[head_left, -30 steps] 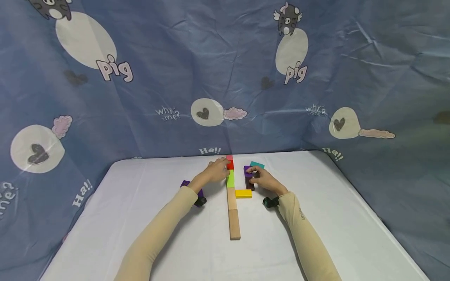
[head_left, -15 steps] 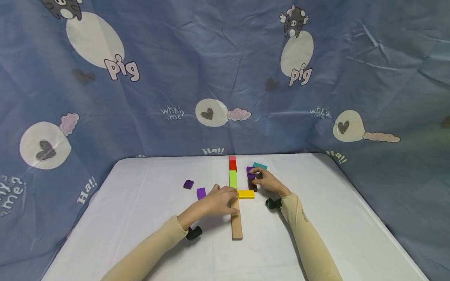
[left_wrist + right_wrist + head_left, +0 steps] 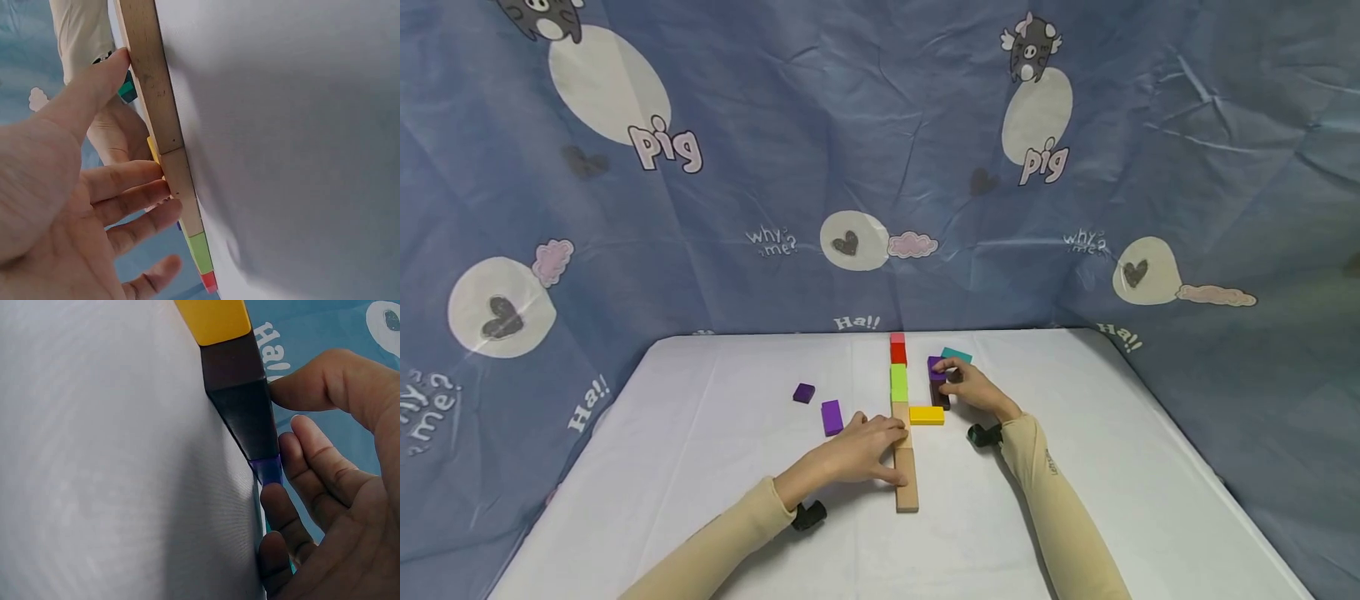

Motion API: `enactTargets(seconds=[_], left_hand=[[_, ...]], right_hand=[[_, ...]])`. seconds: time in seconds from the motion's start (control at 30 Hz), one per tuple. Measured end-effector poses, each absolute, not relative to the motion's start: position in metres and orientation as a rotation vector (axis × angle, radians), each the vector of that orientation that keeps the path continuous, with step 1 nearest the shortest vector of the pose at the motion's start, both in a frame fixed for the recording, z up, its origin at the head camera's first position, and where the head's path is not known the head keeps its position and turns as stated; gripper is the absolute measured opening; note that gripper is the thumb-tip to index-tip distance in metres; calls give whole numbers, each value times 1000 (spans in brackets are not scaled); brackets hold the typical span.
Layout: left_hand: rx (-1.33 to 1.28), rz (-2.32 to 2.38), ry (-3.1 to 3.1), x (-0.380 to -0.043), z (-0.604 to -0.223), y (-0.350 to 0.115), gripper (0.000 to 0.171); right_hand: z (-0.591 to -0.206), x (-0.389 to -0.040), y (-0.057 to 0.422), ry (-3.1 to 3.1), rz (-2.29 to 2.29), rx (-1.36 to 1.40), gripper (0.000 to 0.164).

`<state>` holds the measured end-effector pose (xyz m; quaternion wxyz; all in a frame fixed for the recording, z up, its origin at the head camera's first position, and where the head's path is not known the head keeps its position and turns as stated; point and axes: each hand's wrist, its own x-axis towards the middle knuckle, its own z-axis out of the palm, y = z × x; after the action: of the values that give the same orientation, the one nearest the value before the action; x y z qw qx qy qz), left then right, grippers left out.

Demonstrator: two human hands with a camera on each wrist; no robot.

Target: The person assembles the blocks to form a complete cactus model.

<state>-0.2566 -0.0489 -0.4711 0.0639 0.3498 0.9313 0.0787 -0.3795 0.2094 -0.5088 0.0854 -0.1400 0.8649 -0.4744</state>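
Light touches at both ends of the blocks leave room for a nudge

Nearest on the white-covered worktop lies the near wooden block, the end piece of a straight row. The thumb of the left hand rests on it, while the other fingers, spread apart, reach to the far wooden block. Nothing is clamped. The likeliest trouble here is uneven pressure: if thumb and fingers push by different amounts, the joint between the two pieces could gap or bend out of line.

The purple block sits loose just beside the left hand, so a sideways sweep of that hand might knock it. Across the row, the yellow block lies crosswise with its end at the far wooden block. It also appears to meet the dark brown block; a shove on either side could pass through it and skew the other.

The right hand has its thumb at the dark brown block and fingertips at the violet block beyond, thumb and fingers apart and not wrapped round either. A drag of the thumb could part that pair.

Off to the left lies the small dark block, well apart from the hands and at little risk. Farther along the row come the lime block and the red block, end to end; a push from the near end might slide both outward. The teal block lies slanted behind the right hand's fingers, where an outward stretch could bump it.
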Motion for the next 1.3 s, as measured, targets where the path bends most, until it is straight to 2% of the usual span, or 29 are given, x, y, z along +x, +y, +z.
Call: enactTargets(seconds=[0.77, 1.07, 1.3], left_hand=[[1021, 386, 2756, -255, -471, -55, 78], [1037, 396, 2749, -254, -472, -54, 75], [1042, 396, 2746, -251, -471, -52, 75]], right_hand=[[-507, -383, 204, 2617, -1400, -374, 36], [-506, -386, 215, 2727, -1605, -311, 29], [-504, -388, 233, 2824, -1619, -238, 36]])
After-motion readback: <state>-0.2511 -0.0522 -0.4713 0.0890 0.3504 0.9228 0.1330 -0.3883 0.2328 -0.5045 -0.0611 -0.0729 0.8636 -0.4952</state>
